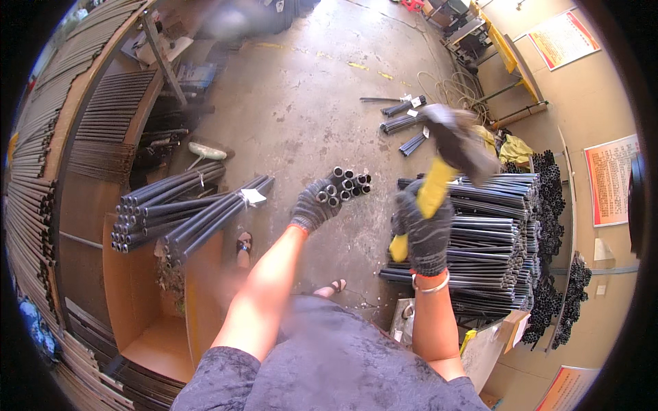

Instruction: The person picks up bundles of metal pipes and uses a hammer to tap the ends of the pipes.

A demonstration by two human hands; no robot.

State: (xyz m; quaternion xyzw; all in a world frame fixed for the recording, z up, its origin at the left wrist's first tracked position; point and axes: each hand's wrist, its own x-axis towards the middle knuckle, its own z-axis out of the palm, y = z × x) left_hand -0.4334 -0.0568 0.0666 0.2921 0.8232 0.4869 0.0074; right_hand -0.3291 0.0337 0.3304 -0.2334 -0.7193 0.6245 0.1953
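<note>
My left hand [316, 207], in a dark knit glove, is closed around a bundle of dark metal tubes [347, 185]. Their open round ends face up toward me; the lower lengths are hidden. In my gloved right hand [423, 236] is a hammer [434, 188], gripped by its yellow handle. The hammer's dark head is raised up and to the right of the tube ends, apart from them and smeared by motion.
Tied tube bundles [171, 205] rest over a cardboard box [147, 301] at left. A big stack of tubes [480, 236] lies at right. Smaller bundles [404, 122] lie on the concrete floor [301, 103] ahead. Racks of rods [103, 109] line the left side.
</note>
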